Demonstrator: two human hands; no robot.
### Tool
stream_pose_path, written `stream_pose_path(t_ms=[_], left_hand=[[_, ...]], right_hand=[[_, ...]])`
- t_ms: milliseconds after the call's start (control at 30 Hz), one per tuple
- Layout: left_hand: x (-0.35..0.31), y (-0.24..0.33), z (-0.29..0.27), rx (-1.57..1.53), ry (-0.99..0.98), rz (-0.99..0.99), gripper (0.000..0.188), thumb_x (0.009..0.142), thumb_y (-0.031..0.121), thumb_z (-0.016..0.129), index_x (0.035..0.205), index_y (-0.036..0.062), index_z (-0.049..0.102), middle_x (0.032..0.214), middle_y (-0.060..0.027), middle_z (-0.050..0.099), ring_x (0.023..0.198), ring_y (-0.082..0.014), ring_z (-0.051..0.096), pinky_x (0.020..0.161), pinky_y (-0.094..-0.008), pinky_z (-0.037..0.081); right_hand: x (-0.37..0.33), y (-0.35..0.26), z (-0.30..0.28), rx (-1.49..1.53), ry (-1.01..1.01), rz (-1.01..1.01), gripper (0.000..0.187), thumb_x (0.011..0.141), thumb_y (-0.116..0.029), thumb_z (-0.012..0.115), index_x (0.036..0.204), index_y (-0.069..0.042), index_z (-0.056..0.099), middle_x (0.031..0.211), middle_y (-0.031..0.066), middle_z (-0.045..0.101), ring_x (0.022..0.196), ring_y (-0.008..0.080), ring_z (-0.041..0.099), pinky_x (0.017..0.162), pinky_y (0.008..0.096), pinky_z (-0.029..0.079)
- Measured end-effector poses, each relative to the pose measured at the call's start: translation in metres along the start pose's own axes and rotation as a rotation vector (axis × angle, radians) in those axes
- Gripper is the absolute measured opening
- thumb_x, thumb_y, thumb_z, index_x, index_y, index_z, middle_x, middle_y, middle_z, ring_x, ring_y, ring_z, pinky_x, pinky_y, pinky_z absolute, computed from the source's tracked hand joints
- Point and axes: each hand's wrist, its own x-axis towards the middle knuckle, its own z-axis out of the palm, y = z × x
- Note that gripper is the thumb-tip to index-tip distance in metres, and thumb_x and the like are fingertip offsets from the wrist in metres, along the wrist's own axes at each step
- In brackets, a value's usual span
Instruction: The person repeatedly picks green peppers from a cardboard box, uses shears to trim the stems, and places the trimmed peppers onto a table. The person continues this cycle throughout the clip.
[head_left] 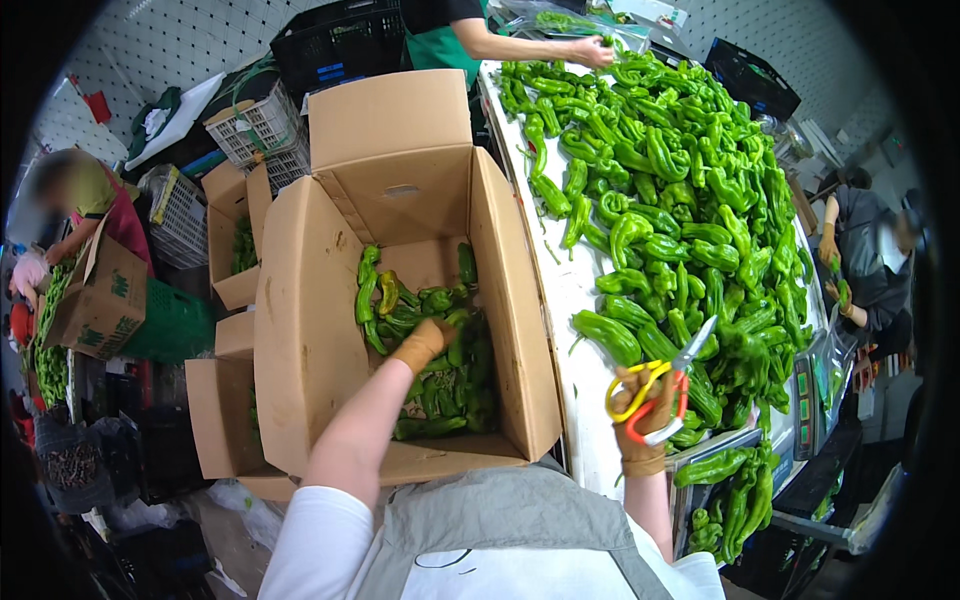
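Note:
My left hand [425, 343], in a tan glove, reaches down into a large open cardboard box [404, 115]. It is among the green peppers [440, 395] lying on the box bottom; its fingertips are hidden, so I cannot tell whether it grips one. One pepper [388, 292] there is yellowish. My right hand [645, 425], gloved too, holds a pair of scissors [660, 385] with yellow and red-orange handles. The blades are nearly together and point up and right, over the edge of a big heap of green peppers [690, 220] on the white table [555, 310].
Smaller cardboard boxes [225, 385] stand left of the large box. A person's hand [592, 52] touches the heap's far end. Other people work at the far left and far right. Black crates [335, 50] stand behind; more long peppers [740, 500] hang near my right forearm.

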Motion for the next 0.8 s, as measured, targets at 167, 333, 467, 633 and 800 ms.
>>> stream_pose_path(t_ms=[167,333,467,633,800], left_hand=[[0.024,-0.131,0.165,-0.971,-0.175,-0.554,0.106,0.070,0.021,0.076,0.144,0.0140,0.000,0.124,-0.0194,0.050,0.108,-0.0296,0.053,0.088,-0.0397,0.046],[-0.012,0.015,0.133,-1.571,0.076,-0.564,0.082,0.071,0.008,0.071,0.139,0.0084,0.024,0.115,-0.0167,0.055,0.098,-0.0268,0.057,0.086,-0.0370,0.047],[-0.053,0.126,0.054,-1.155,0.110,-0.230,0.048,0.067,-0.008,0.058,0.113,0.0038,0.053,0.093,-0.0061,0.062,0.080,-0.0177,0.058,0.073,-0.0287,0.048],[-0.105,0.209,-0.028,-0.947,-0.031,0.092,0.040,0.058,-0.012,0.053,0.095,0.0039,0.057,0.080,-0.0028,0.059,0.076,-0.0128,0.055,0.066,-0.0239,0.044],[-0.156,0.244,-0.047,-0.658,0.053,0.312,0.028,0.062,-0.008,0.054,0.087,0.0031,0.056,0.071,0.0007,0.055,0.069,-0.0078,0.050,0.066,-0.0216,0.042]], right_hand=[[-0.004,0.027,0.022,-0.254,-0.046,0.082,0.035,0.093,-0.048,0.040,0.091,-0.014,0.046,0.087,0.0210,0.065,0.049,0.0222,0.060,0.046,0.0286,0.048],[0.000,0.024,0.002,-0.385,0.029,0.001,0.033,0.092,-0.044,0.044,0.092,-0.011,0.045,0.085,0.0224,0.064,0.051,0.0230,0.061,0.046,0.0289,0.049],[0.003,0.021,0.011,-0.441,0.058,0.004,0.033,0.090,-0.040,0.048,0.092,-0.007,0.045,0.078,0.0212,0.063,0.047,0.0213,0.058,0.044,0.0270,0.047],[-0.007,0.013,0.022,-0.678,-0.027,0.106,0.029,0.083,-0.028,0.058,0.086,-0.001,0.047,0.061,0.0123,0.057,0.045,0.0183,0.054,0.044,0.0259,0.043],[-0.023,0.004,0.057,-1.696,-0.377,-0.508,0.054,0.066,-0.048,0.073,0.091,-0.004,0.057,0.065,0.0106,0.058,0.056,0.0285,0.056,0.052,0.0355,0.044]])
